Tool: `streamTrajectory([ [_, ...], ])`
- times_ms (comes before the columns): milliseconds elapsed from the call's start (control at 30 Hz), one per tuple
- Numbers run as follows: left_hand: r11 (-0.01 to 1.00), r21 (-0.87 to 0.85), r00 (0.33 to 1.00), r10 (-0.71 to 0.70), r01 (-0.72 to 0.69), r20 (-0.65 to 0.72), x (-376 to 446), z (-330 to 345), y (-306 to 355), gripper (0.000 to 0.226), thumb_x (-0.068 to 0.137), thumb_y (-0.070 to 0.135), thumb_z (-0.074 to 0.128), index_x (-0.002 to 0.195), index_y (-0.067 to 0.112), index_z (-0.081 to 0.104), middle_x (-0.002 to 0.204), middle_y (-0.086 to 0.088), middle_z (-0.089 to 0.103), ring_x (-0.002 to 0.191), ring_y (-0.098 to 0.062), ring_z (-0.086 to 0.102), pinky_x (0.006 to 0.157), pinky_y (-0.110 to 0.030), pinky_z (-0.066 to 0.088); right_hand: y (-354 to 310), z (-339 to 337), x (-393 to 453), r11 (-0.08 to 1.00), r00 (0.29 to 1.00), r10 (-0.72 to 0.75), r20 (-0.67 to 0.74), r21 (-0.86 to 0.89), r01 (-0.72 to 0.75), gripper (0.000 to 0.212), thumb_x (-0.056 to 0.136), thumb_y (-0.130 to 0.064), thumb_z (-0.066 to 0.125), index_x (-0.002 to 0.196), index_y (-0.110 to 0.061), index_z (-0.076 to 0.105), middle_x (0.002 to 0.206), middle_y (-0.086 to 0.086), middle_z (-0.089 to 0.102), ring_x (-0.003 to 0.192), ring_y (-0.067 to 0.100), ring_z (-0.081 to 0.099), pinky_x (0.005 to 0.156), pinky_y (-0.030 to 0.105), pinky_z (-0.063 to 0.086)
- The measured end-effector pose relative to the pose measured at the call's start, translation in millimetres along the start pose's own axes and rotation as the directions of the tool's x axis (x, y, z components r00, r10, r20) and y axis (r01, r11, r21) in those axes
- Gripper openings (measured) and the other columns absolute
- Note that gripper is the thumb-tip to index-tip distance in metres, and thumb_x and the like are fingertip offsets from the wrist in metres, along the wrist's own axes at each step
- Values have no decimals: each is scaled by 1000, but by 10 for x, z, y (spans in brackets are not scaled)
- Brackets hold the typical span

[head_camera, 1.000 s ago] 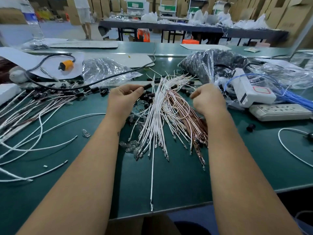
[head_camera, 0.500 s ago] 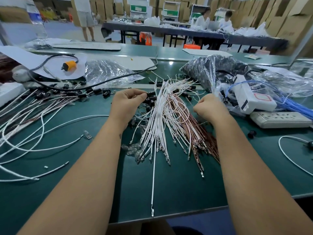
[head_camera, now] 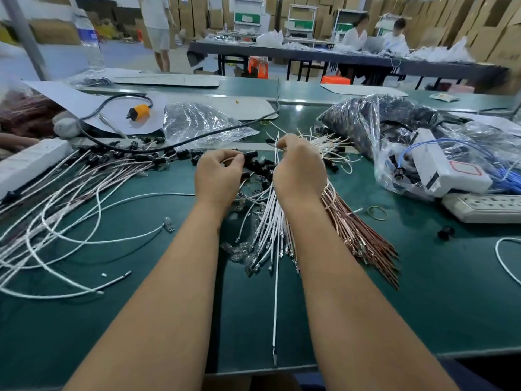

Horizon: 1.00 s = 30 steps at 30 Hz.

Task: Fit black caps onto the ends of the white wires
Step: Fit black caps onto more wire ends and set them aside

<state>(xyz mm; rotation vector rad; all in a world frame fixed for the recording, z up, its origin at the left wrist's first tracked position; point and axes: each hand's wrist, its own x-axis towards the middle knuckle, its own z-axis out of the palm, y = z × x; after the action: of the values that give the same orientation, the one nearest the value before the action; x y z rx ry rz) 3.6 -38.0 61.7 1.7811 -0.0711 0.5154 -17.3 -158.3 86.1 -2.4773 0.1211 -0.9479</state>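
A fan of white wires (head_camera: 267, 230) and copper-coloured wires (head_camera: 358, 232) lies on the green table (head_camera: 423, 306) in front of me. My left hand (head_camera: 218, 179) pinches a black cap (head_camera: 250, 156) between thumb and fingertips, above a heap of loose black caps (head_camera: 260, 167). My right hand (head_camera: 298, 173) is curled over the middle of the bundle and pinches a thin white wire (head_camera: 277, 142) near its far end. The two hands are close together. One long white wire (head_camera: 275, 306) runs toward the table's front edge.
Capped wires (head_camera: 70, 193) spread over the left of the table. A clear bag of black parts (head_camera: 375, 122), a white box (head_camera: 445, 162) and a power strip (head_camera: 487, 204) lie on the right. A black cable with an orange plug (head_camera: 139, 112) lies behind. People sit at a far table.
My right hand has moved left onto the middle of the wire bundle and taken hold of a white wire. The left hand keeps its cap and sits a little farther right.
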Motion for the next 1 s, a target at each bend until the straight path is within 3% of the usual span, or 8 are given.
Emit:
streamTrajectory([
  [133, 999, 21, 999, -35, 35, 6, 47, -23, -21, 8, 91, 19, 63, 92, 16, 70, 73, 8, 63, 60, -2, 53, 55, -16, 43, 128, 65, -95, 1000, 1000, 22, 1, -6, -22, 33, 81, 4, 47, 100, -15, 66, 94, 4, 62, 96, 23, 52, 83, 30, 37],
  [333, 996, -30, 994, -77, 79, 74, 22, -48, 3, 7, 91, 17, 64, 86, 16, 68, 71, 8, 62, 52, 6, 52, 48, -4, 41, 143, -47, -97, 984, 996, 83, -43, 163, -75, 24, 81, -3, 51, 86, -17, 70, 85, -1, 57, 93, 22, 51, 83, 31, 39],
  [533, 993, -76, 991, -83, 91, 100, 32, -119, 13, 10, 90, 15, 64, 81, 16, 69, 61, 10, 58, 44, 7, 48, 48, -5, 39, 170, -80, -61, 974, 989, 109, -95, 208, -87, 25, 83, -2, 53, 85, -17, 72, 92, 4, 63, 96, 24, 54, 87, 32, 38],
  [667, 995, -64, 986, -61, 72, 153, 25, -125, 23, 9, 90, 18, 65, 82, 17, 69, 44, 21, 52, 41, 6, 44, 47, -5, 36, 171, -56, -54, 976, 995, 70, -68, 212, -54, 26, 88, -1, 51, 88, -16, 73, 91, 2, 61, 97, 22, 52, 81, 25, 31],
  [900, 998, -46, 985, -38, 46, 166, 26, -119, 21, 13, 89, 17, 67, 77, 22, 69, 54, 17, 55, 44, 7, 47, 49, -6, 38, 185, -50, -24, 969, 990, 85, -109, 239, -57, 26, 90, -1, 50, 90, -15, 72, 96, 3, 62, 100, 22, 53, 90, 32, 39],
  [1000, 997, -44, 983, -48, 56, 177, 29, -109, 30, 14, 89, 18, 67, 76, 22, 69, 49, 19, 56, 44, 7, 47, 48, -6, 38, 173, -27, -32, 976, 995, 44, -92, 216, -23, 26, 90, -1, 51, 90, -15, 72, 94, 3, 61, 98, 23, 52, 84, 27, 34],
])
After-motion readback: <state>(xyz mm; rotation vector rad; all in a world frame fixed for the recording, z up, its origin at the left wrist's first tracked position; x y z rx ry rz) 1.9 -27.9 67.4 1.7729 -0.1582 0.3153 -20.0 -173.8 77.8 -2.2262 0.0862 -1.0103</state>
